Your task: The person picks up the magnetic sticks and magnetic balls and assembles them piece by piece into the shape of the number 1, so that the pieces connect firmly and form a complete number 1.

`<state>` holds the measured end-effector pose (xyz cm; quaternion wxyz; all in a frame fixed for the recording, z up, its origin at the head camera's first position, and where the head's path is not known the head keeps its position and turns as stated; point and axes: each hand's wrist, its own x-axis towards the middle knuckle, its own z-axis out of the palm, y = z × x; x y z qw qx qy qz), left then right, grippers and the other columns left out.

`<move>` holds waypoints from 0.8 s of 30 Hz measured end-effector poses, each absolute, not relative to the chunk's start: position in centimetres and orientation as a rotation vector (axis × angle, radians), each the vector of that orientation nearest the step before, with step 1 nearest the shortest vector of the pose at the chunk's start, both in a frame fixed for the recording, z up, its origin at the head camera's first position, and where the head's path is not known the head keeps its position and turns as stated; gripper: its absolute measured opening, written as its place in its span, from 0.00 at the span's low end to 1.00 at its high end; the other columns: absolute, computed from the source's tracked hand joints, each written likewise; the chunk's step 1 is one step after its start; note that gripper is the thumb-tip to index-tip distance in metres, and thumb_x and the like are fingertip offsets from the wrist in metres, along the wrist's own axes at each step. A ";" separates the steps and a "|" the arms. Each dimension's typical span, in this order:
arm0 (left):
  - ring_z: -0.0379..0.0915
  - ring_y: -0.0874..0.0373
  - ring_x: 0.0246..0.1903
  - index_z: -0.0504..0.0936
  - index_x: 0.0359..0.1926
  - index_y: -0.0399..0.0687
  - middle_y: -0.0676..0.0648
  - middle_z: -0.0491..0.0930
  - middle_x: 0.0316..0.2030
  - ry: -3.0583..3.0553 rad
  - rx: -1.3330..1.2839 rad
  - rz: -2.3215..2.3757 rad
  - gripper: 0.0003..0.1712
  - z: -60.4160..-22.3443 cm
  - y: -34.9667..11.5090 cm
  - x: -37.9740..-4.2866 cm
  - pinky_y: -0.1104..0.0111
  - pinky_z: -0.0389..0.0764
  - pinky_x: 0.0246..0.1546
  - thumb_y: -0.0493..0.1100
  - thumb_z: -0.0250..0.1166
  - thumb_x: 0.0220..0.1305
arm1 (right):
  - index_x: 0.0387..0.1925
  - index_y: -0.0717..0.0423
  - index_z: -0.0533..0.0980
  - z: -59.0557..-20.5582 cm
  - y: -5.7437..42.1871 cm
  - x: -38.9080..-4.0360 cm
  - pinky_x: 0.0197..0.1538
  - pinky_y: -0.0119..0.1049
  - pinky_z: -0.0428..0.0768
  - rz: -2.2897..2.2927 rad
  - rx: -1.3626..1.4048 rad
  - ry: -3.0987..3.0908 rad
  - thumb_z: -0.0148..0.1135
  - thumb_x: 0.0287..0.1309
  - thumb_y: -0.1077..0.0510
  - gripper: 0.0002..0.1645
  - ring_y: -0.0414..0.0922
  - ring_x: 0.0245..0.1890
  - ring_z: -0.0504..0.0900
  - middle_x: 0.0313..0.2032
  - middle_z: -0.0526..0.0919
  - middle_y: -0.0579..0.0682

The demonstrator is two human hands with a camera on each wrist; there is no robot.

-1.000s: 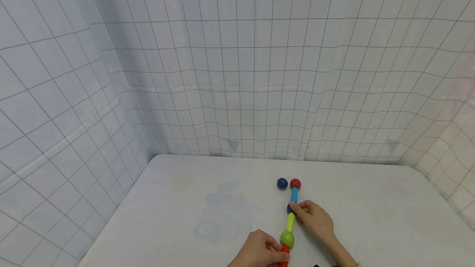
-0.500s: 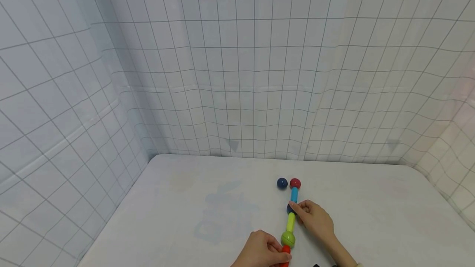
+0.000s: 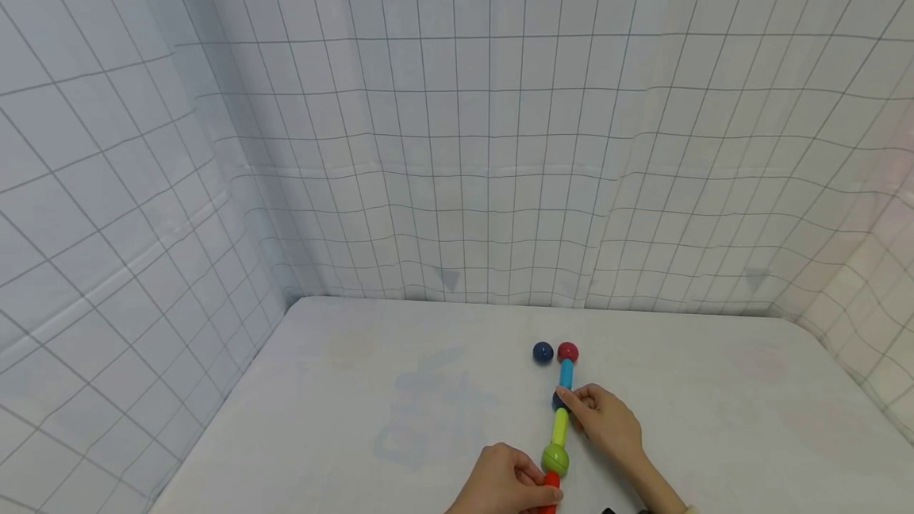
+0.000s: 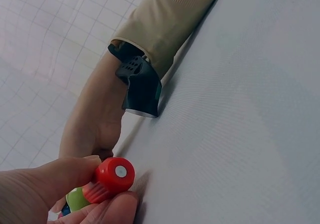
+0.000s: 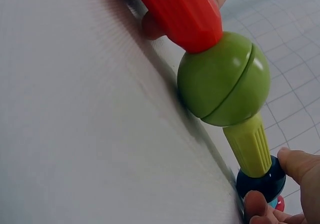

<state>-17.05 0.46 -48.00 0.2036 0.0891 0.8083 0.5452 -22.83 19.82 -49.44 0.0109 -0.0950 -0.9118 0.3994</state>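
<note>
A chain of rods and balls lies across the white table. My left hand [image 3: 500, 479] pinches the red rod [image 5: 185, 13] at its near end, between thumb and fingers. The rod's flat end with a pale round disc faces the left wrist view. Touching that rod is a green ball [image 5: 215, 81], followed by a yellow-green rod [image 5: 248, 146]. My right hand [image 3: 608, 423] grips the dark blue ball [image 5: 257, 183] in the middle, partly covering it. Beyond that come a light blue rod [image 3: 566, 373] and a dark red ball [image 3: 567, 352] at the far end.
A separate dark blue ball [image 3: 543, 352] sits just left of the dark red ball. White cloth with a grid pattern [image 3: 457, 181] hangs behind and beside the table [image 3: 321, 419]. A dark band [image 4: 142, 88] circles the right wrist below a beige sleeve [image 4: 165, 18].
My left hand and the near end of the chain have shifted slightly to the right. The right hand has stayed nearly still on the dark blue ball.
</note>
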 end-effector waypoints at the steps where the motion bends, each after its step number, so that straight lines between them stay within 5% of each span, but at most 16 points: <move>1: 0.75 0.62 0.18 0.84 0.21 0.44 0.52 0.79 0.16 2.253 0.247 1.524 0.10 -48.0 0.5 -17.0 0.72 0.75 0.22 0.44 0.75 0.49 | 0.34 0.57 0.77 -49.5 19.8 -22.8 0.22 0.33 0.57 1.249 -0.295 -2.842 0.55 0.53 0.26 0.36 0.42 0.18 0.67 0.15 0.72 0.44; 24: 0.77 0.58 0.15 0.84 0.25 0.45 0.51 0.79 0.14 2.154 0.217 1.636 0.11 -48.5 0.6 -17.1 0.70 0.76 0.18 0.46 0.75 0.50 | 0.34 0.56 0.78 -49.6 20.0 -23.4 0.23 0.34 0.58 1.234 -0.301 -2.801 0.53 0.51 0.23 0.39 0.41 0.17 0.67 0.15 0.73 0.42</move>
